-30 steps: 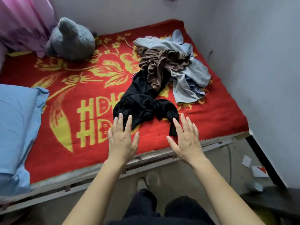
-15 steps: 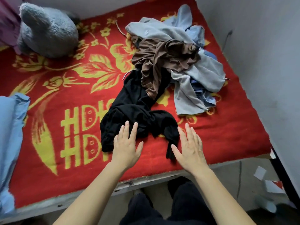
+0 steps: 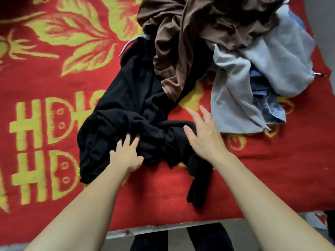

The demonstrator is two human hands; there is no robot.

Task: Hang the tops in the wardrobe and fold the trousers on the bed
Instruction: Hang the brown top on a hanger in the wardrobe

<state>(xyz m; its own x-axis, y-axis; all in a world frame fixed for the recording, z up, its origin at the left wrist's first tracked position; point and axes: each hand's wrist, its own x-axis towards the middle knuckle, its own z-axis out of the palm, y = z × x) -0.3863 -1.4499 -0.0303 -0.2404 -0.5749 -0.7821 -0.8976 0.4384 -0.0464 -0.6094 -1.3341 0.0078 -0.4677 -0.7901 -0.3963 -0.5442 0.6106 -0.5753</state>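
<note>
Your left hand rests, fingers straight, on the crumpled black cloth garment at the centre of the red-and-yellow patterned blanket. Your right hand is spread and empty at the garment's 3 o'clock edge.

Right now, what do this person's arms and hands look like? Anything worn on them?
Both arms are bare as far as the frame shows, with no sleeves in view. The left hand and right hand carry no gloves, rings, watch or bracelet that I can see. Below, the person wears dark trousers.
</note>
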